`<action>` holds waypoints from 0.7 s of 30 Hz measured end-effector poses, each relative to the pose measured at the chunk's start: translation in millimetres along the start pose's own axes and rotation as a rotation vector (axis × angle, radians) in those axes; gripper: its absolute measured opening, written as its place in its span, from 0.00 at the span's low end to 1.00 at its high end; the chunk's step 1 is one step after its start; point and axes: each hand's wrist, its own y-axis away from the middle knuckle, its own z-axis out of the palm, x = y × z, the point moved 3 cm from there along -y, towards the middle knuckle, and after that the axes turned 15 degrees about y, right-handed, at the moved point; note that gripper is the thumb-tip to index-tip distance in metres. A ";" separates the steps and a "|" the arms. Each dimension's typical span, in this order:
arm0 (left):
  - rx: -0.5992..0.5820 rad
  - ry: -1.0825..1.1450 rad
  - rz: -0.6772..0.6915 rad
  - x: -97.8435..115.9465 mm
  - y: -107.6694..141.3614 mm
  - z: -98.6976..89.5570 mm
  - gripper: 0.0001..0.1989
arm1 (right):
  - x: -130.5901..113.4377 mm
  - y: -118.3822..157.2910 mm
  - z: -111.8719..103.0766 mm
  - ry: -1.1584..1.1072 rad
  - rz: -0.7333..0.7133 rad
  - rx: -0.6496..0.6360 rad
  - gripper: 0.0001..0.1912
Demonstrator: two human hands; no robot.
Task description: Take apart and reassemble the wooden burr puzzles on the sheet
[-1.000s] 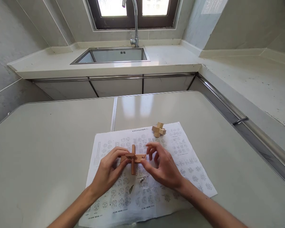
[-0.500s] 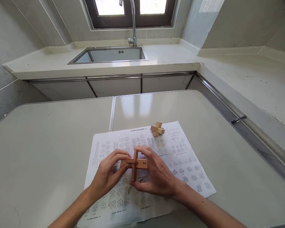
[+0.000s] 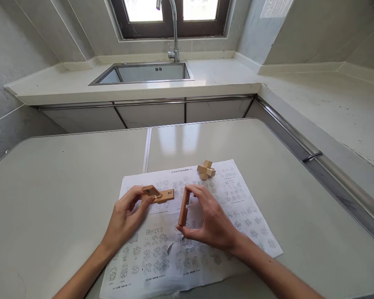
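Observation:
My left hand [image 3: 129, 211] pinches two crossed wooden puzzle pieces [image 3: 163, 196], one of which bears a "2" near its right end. To its right, my right hand [image 3: 210, 218] grips a single notched wooden puzzle piece [image 3: 183, 207] by its two ends, thumb below and fingertips on top. A gap separates this piece from the crossed pair. Both hands are above a printed instruction sheet [image 3: 162, 265] covered in small puzzle diagrams. At the sheet's far edge rests an assembled wooden burr puzzle [image 3: 206, 170] of paler wood.
The sheet lies on a pale table [image 3: 65, 199] with a white seam strip [image 3: 147, 145]. Beyond it is a white counter [image 3: 218, 74] with a metal sink [image 3: 143, 74] and a tall faucet [image 3: 175, 33]. Another counter [image 3: 336, 99] runs along the right.
The right hand's notched piece has come apart from the crossed pieces. My left hand has moved left with the pair, which is now tilted; my right hand has shifted slightly right.

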 end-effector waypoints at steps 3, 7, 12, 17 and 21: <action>0.079 -0.004 -0.116 -4.7 0.2 -1.6 0.13 | -1.5 0.2 2.9 0.061 -0.041 -0.053 0.48; 0.103 0.034 -0.201 -5.0 1.7 0.6 0.19 | -3.6 0.0 5.5 0.138 -0.106 -0.120 0.47; 0.085 0.095 -0.290 0.2 4.0 1.3 0.21 | -3.8 -0.7 6.9 0.190 -0.159 -0.151 0.44; 0.083 0.165 -0.365 -5.9 5.3 1.6 0.21 | -2.7 -0.4 8.0 0.211 -0.167 -0.160 0.44; 0.075 0.268 -0.379 -14.6 5.9 3.0 0.20 | -2.7 0.4 8.5 0.240 -0.177 -0.161 0.43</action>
